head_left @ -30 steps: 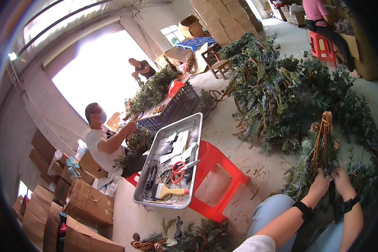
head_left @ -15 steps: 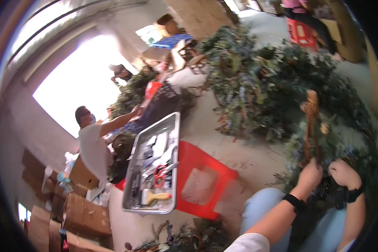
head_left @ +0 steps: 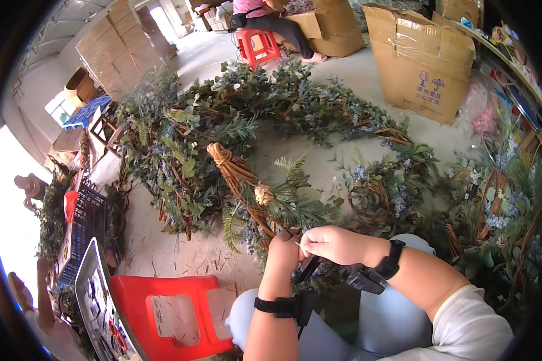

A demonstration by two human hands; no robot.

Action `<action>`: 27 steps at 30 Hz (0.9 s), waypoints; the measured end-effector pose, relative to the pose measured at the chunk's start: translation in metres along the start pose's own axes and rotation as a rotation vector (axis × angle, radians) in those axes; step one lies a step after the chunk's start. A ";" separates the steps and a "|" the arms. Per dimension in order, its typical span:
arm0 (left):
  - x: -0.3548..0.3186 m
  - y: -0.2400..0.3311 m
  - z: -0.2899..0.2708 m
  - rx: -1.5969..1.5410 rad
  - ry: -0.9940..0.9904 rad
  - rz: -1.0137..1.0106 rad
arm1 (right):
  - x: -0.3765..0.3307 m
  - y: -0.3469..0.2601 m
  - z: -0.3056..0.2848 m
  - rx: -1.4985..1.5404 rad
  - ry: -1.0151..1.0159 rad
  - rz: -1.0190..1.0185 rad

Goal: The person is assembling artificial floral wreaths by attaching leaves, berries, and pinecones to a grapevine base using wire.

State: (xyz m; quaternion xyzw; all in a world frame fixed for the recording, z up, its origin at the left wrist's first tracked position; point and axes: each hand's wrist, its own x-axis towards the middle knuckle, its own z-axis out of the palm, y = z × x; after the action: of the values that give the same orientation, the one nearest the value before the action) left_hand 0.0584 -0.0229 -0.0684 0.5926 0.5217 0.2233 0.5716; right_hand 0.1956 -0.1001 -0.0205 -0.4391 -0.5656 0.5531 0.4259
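Observation:
In front of me a garland of brown vine twigs (head_left: 238,180) rises at a slant, dressed with green fern leaves, blue berries and a pale cone-like flower (head_left: 263,194). Its lower end runs into my left hand (head_left: 283,256), whose fingers are closed round the stems. My right hand (head_left: 334,245) meets the left one at the fingertips, thumb and fingers pinched together. A thin pale bit shows at the pinch, too small to name. Dark bands with small devices (head_left: 367,280) sit on both wrists.
More leafy garlands (head_left: 162,156) lie in a wide arc on the floor, with others (head_left: 500,204) at the right. A red stool (head_left: 132,295) and a metal tray of tools (head_left: 90,271) stand at the left. Behind are a large carton (head_left: 418,66) and a person on a red stool (head_left: 259,57).
My view has swung to the right, so the tray, stool and co-worker slide toward the left edge. My hands, slightly apart before, now touch at the fingertips.

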 end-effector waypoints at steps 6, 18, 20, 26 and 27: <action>-0.009 0.015 -0.007 -0.051 -0.070 -0.108 | 0.005 0.016 -0.001 -0.661 0.278 -0.141; -0.018 0.022 0.006 0.207 -0.036 -0.012 | 0.020 0.040 0.004 -0.942 0.348 0.242; -0.019 0.023 0.005 0.280 -0.025 0.000 | 0.019 0.040 0.007 -0.938 0.347 0.224; -0.018 0.023 0.007 0.124 -0.088 -0.084 | 0.019 0.042 0.011 -0.763 0.405 0.200; -0.013 0.010 0.010 -0.060 -0.049 -0.069 | 0.020 0.041 0.011 -0.677 0.390 0.200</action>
State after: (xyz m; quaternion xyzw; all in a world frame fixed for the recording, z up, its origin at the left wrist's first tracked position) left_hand 0.0656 -0.0368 -0.0572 0.5622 0.5209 0.2045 0.6089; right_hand 0.1807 -0.0837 -0.0615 -0.7042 -0.5788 0.2805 0.3007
